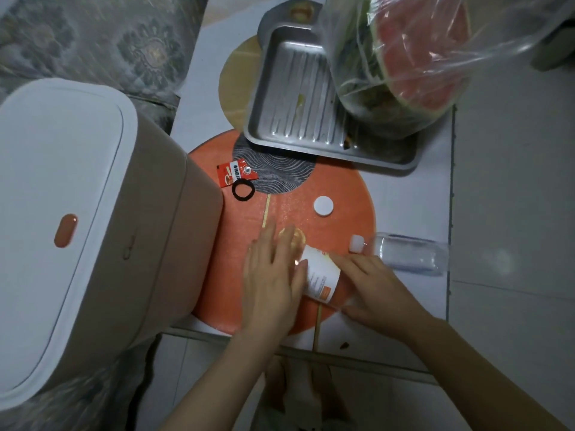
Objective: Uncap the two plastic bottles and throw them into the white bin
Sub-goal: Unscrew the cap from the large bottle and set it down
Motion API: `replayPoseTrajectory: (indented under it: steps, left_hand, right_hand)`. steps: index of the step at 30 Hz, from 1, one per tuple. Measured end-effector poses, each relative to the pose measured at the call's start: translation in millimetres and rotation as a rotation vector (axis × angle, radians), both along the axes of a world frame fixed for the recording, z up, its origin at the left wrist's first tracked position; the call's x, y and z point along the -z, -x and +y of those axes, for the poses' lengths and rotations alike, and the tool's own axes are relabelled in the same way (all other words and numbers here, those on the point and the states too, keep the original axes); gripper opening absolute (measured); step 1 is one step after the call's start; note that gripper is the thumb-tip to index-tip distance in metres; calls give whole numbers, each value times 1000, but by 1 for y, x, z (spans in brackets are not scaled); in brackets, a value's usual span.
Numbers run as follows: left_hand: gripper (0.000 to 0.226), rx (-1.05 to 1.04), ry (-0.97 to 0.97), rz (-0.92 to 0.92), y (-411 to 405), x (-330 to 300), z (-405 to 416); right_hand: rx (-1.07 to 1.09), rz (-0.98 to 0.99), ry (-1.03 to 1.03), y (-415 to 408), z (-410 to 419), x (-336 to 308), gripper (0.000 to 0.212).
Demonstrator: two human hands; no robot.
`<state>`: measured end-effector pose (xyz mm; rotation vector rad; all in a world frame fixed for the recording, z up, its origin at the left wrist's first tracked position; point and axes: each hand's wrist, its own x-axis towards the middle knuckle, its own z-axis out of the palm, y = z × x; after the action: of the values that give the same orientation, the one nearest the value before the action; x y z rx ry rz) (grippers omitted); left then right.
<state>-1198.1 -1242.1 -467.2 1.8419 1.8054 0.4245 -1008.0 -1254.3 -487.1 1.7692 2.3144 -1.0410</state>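
Note:
A clear bottle with a white label (320,279) lies on the orange round mat (342,213), its open mouth pointing up-left. My left hand (273,275) lies over its neck end with fingers spread. My right hand (373,287) grips its lower body. A loose white cap (323,206) rests on the mat above. A second clear bottle (404,253) lies on its side to the right, with its white cap (356,244) still on. The white bin (59,219) stands at the left with its lid closed.
A metal tray (298,113) sits at the back with a plastic bag of watermelon (404,57) on it. A red sauce packet (236,174) and a black hair tie (243,190) lie near the bin. A wooden skewer (317,325) crosses the mat's front edge.

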Motion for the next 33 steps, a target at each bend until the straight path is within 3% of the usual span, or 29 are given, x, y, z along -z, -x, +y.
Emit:
replayPoseTrajectory:
  steps: [8, 12, 15, 19, 26, 33]
  left_hand:
    - [53, 364, 100, 262, -21, 36, 32]
    - [57, 269, 145, 297, -20, 38, 25]
    - [60, 197, 179, 326, -21, 32, 11]
    - [63, 211, 217, 392, -26, 29, 9]
    - [62, 236, 98, 377, -23, 37, 24]
    - [60, 248, 156, 426, -24, 38, 30]
  right_hand:
    - [-60, 8, 20, -6, 4, 0, 89]
    - [196, 153, 36, -3, 3, -4, 67]
    - [327, 78, -95, 13, 6, -1, 52]
    - [305, -80, -158, 36, 20, 10, 52]
    - [317, -237, -187, 44, 30, 21, 55]
    - [138, -255, 5, 42, 15, 17, 71]
